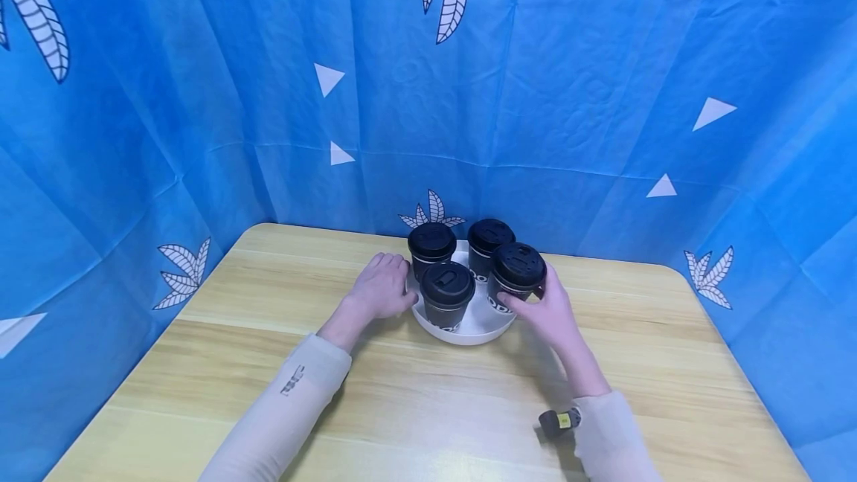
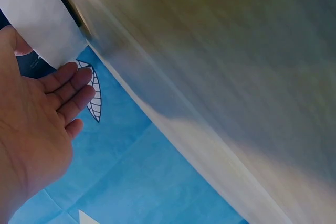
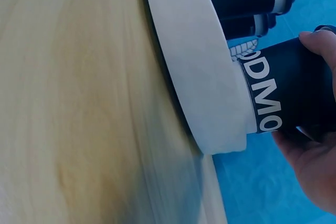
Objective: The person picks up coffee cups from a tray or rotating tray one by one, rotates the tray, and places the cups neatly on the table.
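At the left, a pale sleeve bears a small dark print, too fine to read. The left grip is slack and holds nothing; its fingers lie against the left wall of a white tray. One tray carries the cups, four in all, each with a black lid. From the left come the back-left cup, the front cup, upright, then the back-right cup, pale letters low on it. Rightmost is the held cup, over the tray's right side; I cannot tell whether its base touches. "ODMO" reads near its base. The right grip is curled round it from the right, thumb in front, just below the lid. The desk bears the tray.
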Available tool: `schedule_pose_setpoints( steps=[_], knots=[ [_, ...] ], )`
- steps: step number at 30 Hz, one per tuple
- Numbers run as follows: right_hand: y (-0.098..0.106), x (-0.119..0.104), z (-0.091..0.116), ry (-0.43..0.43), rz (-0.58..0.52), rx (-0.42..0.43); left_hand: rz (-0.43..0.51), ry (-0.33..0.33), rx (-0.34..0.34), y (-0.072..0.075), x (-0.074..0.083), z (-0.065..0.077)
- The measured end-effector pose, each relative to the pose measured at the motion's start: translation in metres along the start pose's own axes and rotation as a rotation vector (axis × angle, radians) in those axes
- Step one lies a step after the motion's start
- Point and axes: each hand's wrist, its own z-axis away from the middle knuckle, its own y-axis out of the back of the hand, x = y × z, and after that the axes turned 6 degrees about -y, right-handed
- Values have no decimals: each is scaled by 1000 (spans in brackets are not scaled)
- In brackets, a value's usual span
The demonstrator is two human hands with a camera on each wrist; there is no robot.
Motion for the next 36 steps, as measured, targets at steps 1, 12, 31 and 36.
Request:
schedule_pose_setpoints(
  steps=[1, 12, 31, 36],
  knots=[
    [1, 0, 0, -2, -3, 7, -1, 0, -1, 0, 0, 0],
    [8, 0, -1, 3, -26, 59, 3, 5, 6, 0, 1, 1],
    [27, 11, -5, 12, 39, 169, -7, 10, -1, -4, 0, -1],
    [34, 14, -5, 1, 52, 207, -10, 10, -1, -5, 0, -1]
  ],
)
